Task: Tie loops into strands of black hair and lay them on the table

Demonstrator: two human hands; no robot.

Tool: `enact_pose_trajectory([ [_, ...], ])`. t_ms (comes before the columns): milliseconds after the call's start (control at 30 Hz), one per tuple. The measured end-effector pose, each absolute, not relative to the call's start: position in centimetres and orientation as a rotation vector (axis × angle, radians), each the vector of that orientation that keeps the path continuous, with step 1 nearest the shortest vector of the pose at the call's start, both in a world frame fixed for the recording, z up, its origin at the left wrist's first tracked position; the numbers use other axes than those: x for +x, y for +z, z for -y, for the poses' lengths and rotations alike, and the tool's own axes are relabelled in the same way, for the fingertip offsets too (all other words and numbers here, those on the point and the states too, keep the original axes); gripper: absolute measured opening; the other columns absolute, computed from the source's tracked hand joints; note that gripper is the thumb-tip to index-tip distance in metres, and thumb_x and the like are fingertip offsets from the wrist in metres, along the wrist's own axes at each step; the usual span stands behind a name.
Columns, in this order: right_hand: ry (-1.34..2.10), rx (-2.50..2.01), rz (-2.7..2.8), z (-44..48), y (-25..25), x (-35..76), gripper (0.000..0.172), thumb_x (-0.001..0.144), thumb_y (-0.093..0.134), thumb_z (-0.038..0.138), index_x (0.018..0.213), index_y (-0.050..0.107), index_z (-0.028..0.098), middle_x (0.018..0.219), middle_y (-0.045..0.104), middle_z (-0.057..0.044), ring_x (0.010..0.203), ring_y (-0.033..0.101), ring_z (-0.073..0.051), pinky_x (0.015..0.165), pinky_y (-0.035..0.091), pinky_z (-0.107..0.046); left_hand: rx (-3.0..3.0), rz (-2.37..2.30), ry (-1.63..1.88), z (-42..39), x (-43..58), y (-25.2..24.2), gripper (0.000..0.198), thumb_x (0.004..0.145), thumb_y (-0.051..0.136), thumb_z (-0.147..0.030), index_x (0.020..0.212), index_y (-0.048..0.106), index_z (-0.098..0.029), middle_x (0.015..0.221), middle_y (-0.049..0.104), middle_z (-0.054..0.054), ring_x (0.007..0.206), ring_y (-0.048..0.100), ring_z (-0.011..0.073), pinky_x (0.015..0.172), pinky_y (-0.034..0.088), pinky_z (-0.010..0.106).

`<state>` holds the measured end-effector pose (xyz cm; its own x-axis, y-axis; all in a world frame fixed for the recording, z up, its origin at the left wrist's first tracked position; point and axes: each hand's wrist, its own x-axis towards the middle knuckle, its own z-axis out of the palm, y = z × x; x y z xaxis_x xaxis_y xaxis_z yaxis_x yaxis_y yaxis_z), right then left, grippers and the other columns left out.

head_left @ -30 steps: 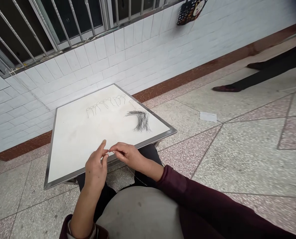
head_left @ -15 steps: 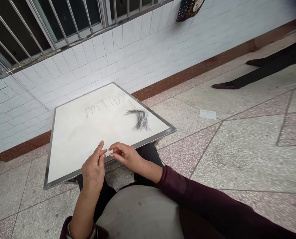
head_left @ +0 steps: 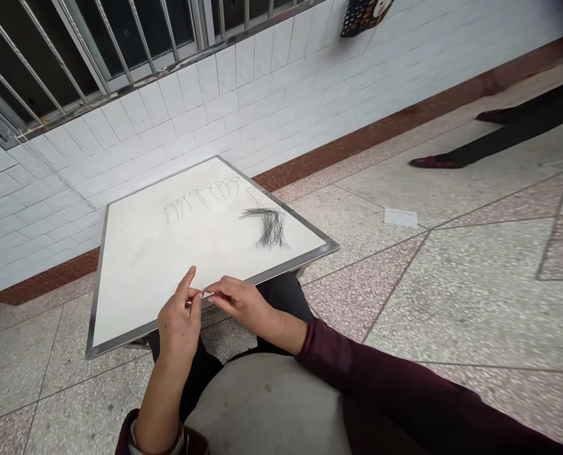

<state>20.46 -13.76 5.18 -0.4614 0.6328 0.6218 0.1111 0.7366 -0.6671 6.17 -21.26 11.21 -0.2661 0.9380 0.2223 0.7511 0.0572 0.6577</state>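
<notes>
Close over the table's near edge, my left hand is closed in a pinch, with one finger pointing up. A thin wire, barely visible, is in its fingertips. My right hand pinches at the same spot from the right, and the fingertips of both hands almost meet. On the white tabletop lies a loose bundle of thin dark wires, bent across one another. Farther back, several wires with looped ends lie in a row. One more looped wire rests near the right edge.
The table has a metal rim and stands against a white tiled wall. Above is a barred window; a patterned bag hangs beside it. A person's legs and a white paper are on the floor at right.
My right hand's fingertips have moved left and closed up to my left hand's fingertips. The small gap between them has narrowed. The wires on the table lie as before.
</notes>
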Motion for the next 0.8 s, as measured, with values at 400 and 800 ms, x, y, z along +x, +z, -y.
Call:
enact_pose_trajectory([
  [400,0.968,-0.723,1.781,14.6,4.7,19.6,0.014,0.084,0.065,0.027,0.096,0.064,0.02,0.079,0.068,-0.002,0.068,0.063,-0.013,0.062,0.051,-0.023,1.955,-2.274,1.042,20.6,6.1,9.5,0.045,0.091,0.049,-0.025,0.136,0.051,-0.027,0.091,0.071,0.0,0.079,0.065,0.0147,0.077,0.049,0.027],
  [800,0.775,-0.712,1.85,15.0,3.5,18.3,0.011,0.087,0.057,0.022,0.097,0.063,0.02,0.076,0.065,-0.002,0.066,0.06,-0.014,0.062,0.049,-0.025,1.964,-2.298,1.051,20.4,5.7,9.1,0.042,0.093,0.046,-0.025,0.134,0.053,-0.027,0.093,0.072,0.001,0.082,0.066,0.0144,0.073,0.047,0.025],
])
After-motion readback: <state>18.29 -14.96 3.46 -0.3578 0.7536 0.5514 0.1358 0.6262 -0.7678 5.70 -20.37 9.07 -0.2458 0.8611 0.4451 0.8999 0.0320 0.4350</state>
